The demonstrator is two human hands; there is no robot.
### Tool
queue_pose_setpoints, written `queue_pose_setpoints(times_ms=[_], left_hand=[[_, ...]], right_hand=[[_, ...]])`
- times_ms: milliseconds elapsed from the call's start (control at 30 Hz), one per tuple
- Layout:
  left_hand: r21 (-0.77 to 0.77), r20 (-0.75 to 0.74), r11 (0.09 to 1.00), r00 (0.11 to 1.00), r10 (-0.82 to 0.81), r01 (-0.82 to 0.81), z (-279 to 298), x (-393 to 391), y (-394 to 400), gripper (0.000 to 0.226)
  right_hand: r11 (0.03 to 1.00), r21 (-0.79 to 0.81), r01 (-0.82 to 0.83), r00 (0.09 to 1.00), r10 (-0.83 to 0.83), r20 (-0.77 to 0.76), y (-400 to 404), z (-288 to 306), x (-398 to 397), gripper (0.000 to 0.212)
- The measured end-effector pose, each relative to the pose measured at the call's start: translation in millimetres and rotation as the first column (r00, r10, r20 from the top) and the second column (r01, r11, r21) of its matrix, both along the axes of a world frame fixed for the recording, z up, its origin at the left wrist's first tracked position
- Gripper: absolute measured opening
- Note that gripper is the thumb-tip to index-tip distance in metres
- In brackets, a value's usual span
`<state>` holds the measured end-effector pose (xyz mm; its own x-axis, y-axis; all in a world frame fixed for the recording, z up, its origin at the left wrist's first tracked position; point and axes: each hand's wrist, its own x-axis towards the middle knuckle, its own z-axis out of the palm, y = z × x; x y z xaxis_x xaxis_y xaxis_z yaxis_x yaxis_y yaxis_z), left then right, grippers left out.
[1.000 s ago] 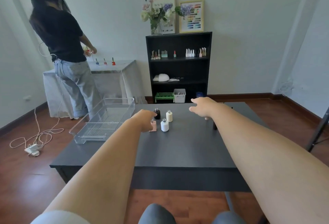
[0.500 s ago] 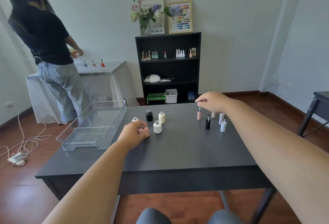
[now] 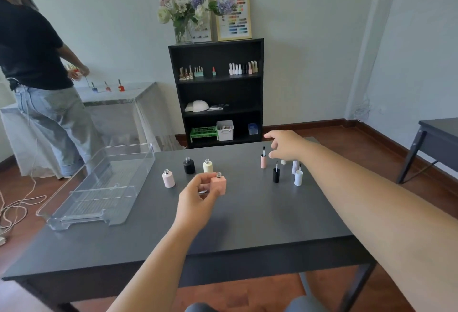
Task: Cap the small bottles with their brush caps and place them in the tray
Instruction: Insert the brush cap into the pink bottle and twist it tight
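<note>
Bottles, uncapped, stand on the dark table (image 3: 247,225): pale pink bottle (image 3: 168,179), black bottle (image 3: 189,165) and cream bottle (image 3: 208,166) in a loose group left of centre, each upright with its neck open; a square pink bottle (image 3: 219,184) is off the surface, gripped upright between thumb and fingers of the left hand (image 3: 198,196), neck uppermost.

Brush caps stand inverted to the right, bristles up: pink cap (image 3: 263,161), black cap (image 3: 276,175), white cap (image 3: 298,177); a ribbed pale cap (image 3: 295,166) and a small cream cap (image 3: 283,162) sit partly behind the right forearm; brushes of these two cannot be made out.

Right hand (image 3: 285,147) hovers just above and beside the pink cap, fingers spread and loosely curled, holding nothing; contact with the cap cannot be confirmed.

Clear plastic tray (image 3: 99,187) lies at the left end of the table, well apart from the caps, near the bottle group; no bottle inside.

Background: black shelf unit (image 3: 215,91) against the wall carrying small bottles; a second person (image 3: 37,76) in a black top stands at a covered side table, back turned.
</note>
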<state>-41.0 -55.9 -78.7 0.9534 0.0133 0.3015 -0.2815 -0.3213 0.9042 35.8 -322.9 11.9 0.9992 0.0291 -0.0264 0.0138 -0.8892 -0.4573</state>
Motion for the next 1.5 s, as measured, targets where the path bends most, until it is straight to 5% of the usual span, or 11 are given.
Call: queue_pose_setpoints(times_ms=[167,333,600,700,800,967,1233,1500], left_hand=[[-0.016,-0.07,0.992,0.99,-0.122,0.122,-14.8,1.6,-16.1,0.028],[-0.016,-0.086,0.992,0.988,-0.129,0.128,-21.5,1.8,-13.6,0.03],[-0.022,-0.068,0.992,0.99,-0.123,0.122,-24.2,-1.5,-13.4,0.031],[-0.046,-0.063,0.993,0.991,-0.115,0.113,-24.7,-0.8,-13.1,0.032],[-0.069,-0.063,0.993,0.993,-0.101,0.097,-23.0,-2.5,-13.0,0.031],[-0.1,-0.053,0.992,0.996,-0.078,0.072,-21.8,-2.5,-10.8,0.03],[-0.14,-0.003,0.986,0.995,-0.097,0.096,-26.2,-0.1,-8.2,0.032],[-0.097,0.019,0.988,0.993,-0.117,0.118,-28.1,0.9,-8.4,0.032]], right_hand=[[0.976,-0.07,0.208,0.954,-0.218,-0.205,18.9,-2.8,20.9,0.059],[0.964,-0.236,0.119,0.921,-0.196,-0.337,27.7,-5.3,40.8,0.037],[0.976,-0.21,0.055,0.916,-0.133,-0.378,27.0,-16.3,48.6,0.031],[0.985,-0.167,0.037,0.952,-0.085,-0.295,25.5,-14.7,42.8,0.033],[0.999,0.039,0.032,0.994,-0.028,-0.102,25.0,-11.2,36.8,0.016],[0.921,0.356,-0.156,0.984,0.113,0.139,46.4,-8.0,8.9,0.015],[0.754,0.598,-0.272,0.959,0.16,0.234,60.4,-37.4,-64.0,0.015],[0.734,0.636,-0.237,0.96,0.077,0.269,56.7,-52.4,-83.6,0.019]])
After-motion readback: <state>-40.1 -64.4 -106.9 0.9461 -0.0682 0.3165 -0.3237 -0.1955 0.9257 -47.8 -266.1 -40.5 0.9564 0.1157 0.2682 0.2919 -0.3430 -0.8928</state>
